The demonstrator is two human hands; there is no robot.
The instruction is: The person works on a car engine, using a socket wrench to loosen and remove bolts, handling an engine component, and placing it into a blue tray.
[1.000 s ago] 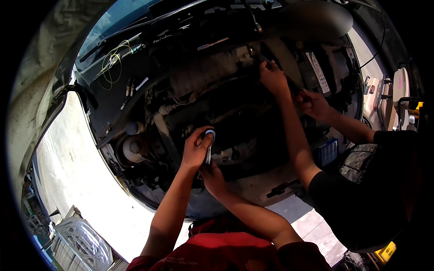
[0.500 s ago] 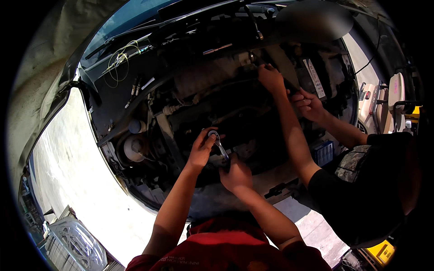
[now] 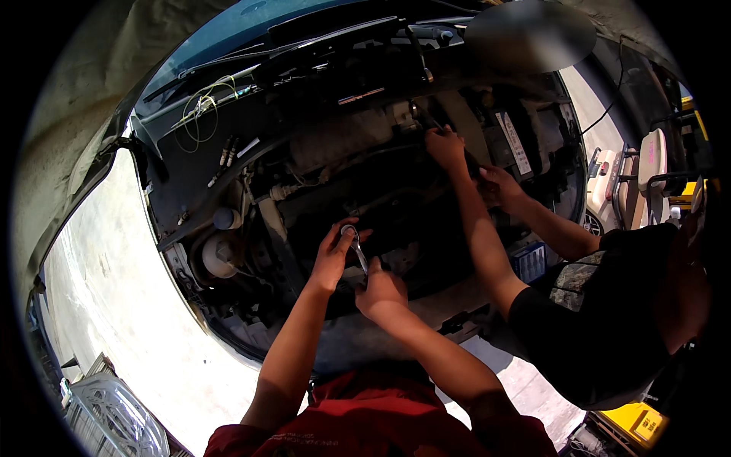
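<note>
A small shiny wrench (image 3: 355, 247) sits low in the middle of an open engine bay (image 3: 365, 175), held by both of the person's hands. The left hand (image 3: 332, 257) curls around its round upper end, fingers closed on the metal. The right hand (image 3: 381, 291) sits just below and right of it, closed around the lower end of the handle. Both bare forearms rise from the lower edge, out of red sleeves (image 3: 381, 426). The wrench points down into a dark gap between engine parts; what it bears on is hidden in shadow. To the left stand a round white reservoir (image 3: 219, 255) and a smaller blue cap (image 3: 223, 218), near the bay's edge. Beyond them lies the white fender (image 3: 114, 305), bright in the sun. Loose yellow wires (image 3: 199, 107) lie at the upper left, near the windshield (image 3: 228, 30). To the right, a second person in a dark shirt (image 3: 601, 335) leans in, both arms stretched into the bay. One hand (image 3: 445, 146) reaches the back of the bay, and the other (image 3: 499, 186) rests nearer, beside a dark battery box (image 3: 525, 145). Their forearms cross the right side of the bay, well apart from the wrench. A yellow object (image 3: 636, 423) shows at the lower right.
</note>
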